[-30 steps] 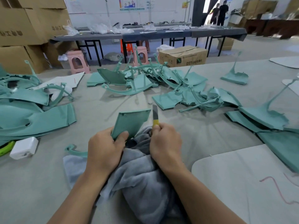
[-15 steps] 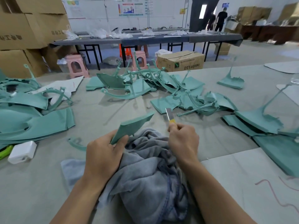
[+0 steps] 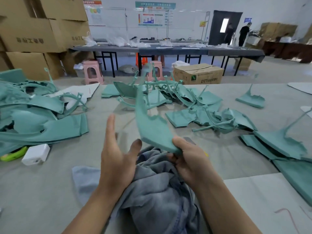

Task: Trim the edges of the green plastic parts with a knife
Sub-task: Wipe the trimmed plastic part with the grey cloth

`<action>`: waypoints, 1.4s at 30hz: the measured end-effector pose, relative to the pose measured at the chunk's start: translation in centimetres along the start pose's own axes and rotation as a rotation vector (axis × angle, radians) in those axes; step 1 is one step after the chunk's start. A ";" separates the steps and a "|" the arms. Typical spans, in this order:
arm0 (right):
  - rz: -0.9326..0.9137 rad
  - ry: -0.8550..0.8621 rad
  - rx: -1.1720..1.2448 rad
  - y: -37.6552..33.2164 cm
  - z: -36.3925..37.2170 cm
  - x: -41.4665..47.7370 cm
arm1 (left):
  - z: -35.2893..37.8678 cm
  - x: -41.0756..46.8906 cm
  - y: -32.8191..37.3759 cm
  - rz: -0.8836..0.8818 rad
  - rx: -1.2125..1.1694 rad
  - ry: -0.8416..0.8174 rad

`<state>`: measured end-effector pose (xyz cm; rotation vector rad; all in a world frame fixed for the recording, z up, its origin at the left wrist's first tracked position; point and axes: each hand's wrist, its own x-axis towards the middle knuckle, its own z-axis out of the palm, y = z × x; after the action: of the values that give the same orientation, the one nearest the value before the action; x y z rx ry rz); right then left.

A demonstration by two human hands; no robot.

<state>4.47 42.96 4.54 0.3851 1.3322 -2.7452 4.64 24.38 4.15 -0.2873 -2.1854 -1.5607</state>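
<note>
Green plastic part (image 3: 152, 125) is held at its near end by the right hand (image 3: 189, 157), thumb on top and fingers curled beneath the lower edge; the part rises up and away from the hand, tilted toward the far pile, and appears motion-blurred. A grey blade tip (image 3: 190, 140) and a trace of yellow handle show just behind the right hand, so the knife appears to sit in the same grip, though how the fingers hold it cannot be told. The left hand (image 3: 118, 149) is spread wide with fingers straight and thumb extended toward the part, palm facing right, holding nothing and not touching the part. Both forearms extend from the bottom edge over a grey cloth (image 3: 157, 188) bunched beneath the hands on the grey table (image 3: 42, 191). More green parts lie in a stack at the left (image 3: 42, 122), in a loose pile at the centre (image 3: 185, 100) and along the right edge (image 3: 278, 144). A white charger block (image 3: 36, 154) rests near the left stack, beside a lime-green object (image 3: 13, 155). Cardboard boxes (image 3: 33, 31) stand at the far left.
</note>
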 end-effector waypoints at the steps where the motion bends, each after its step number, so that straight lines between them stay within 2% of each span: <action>1: -0.018 0.015 0.022 0.4 0.4 -0.1 | 0.4 0.0 -0.2 -0.053 -0.256 -0.101; 2: -0.019 0.014 0.022 0.8 1.0 -0.3 | 0.8 0.0 -0.3 -0.083 -0.477 -0.218; 3: -0.013 0.000 0.004 1.3 1.3 -0.3 | 1.2 0.0 -0.2 -0.126 -0.635 -0.269; 4: 0.002 -0.034 -0.019 1.5 1.8 -0.5 | 1.5 0.2 -0.1 -0.189 -0.728 -0.246; 8: 0.003 -0.173 -0.315 1.4 3.1 -1.8 | 2.6 0.8 0.4 -0.457 -0.807 0.086; 10: -0.168 -0.163 -0.721 1.6 3.1 -2.3 | 2.4 1.3 0.1 -0.560 -0.859 0.196; 12: -0.469 -0.032 -1.241 2.2 2.9 -3.0 | 1.2 2.0 -0.9 -0.601 -0.852 0.369; 13: -0.595 0.004 -1.415 2.4 2.9 -3.6 | 0.3 2.5 -1.5 -0.586 -0.822 0.470; 14: -0.637 -0.078 -1.488 2.4 3.0 -4.3 | -0.7 2.9 -2.2 -0.564 -0.768 0.556; 15: -0.595 -0.224 -1.517 2.6 3.2 -5.0 | -1.6 3.3 -2.7 -0.537 -0.700 0.603; 17: -0.521 -0.499 -1.606 3.5 3.4 -6.0 | -3.0 3.6 -3.5 -0.474 -0.552 0.604; 18: -0.568 -0.572 -1.643 3.8 3.6 -6.1 | -3.4 3.5 -3.7 -0.452 -0.488 0.586; 19: -0.641 -0.575 -1.637 3.7 3.8 -6.0 | -3.7 3.5 -3.8 -0.445 -0.447 0.569; 20: -0.683 -0.502 -1.567 3.4 4.0 -6.0 | -3.8 3.4 -3.7 -0.452 -0.422 0.546; 22: -0.735 -0.227 -1.238 2.3 3.9 -5.3 | -3.6 3.1 -3.7 -0.448 -0.368 0.487; 24: -0.864 0.079 -0.922 0.7 3.9 -4.4 | -2.9 2.6 -3.6 -0.396 -0.355 0.395; 26: -0.983 0.244 -0.856 0.4 4.9 -4.1 | -2.0 2.1 -3.3 -0.350 -0.415 0.306; 28: -0.869 0.213 -0.920 2.2 6.1 -3.2 | -0.9 1.8 -2.8 -0.297 -0.387 0.194; 31: -0.534 -0.263 -0.930 5.2 6.7 -2.1 | 0.0 1.5 -2.4 -0.329 -0.377 0.116; 33: -0.528 -0.485 -1.004 5.7 6.1 -1.3 | -0.6 1.8 -2.4 -0.378 -0.466 0.119; 34: -0.568 -0.509 -1.090 6.0 5.9 -0.9 | -0.9 1.9 -2.4 -0.388 -0.507 0.104; 39: -0.832 -0.110 -1.317 8.3 7.4 0.4 | -1.0 1.9 -2.6 -0.496 -0.677 0.050; 42: -0.888 0.038 -1.271 7.8 8.7 1.2 | -0.8 2.2 -2.6 -0.436 -0.580 0.086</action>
<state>2.91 31.34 3.44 -0.3357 3.3381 -1.5314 1.84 22.55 3.14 0.0991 -1.7580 -2.3864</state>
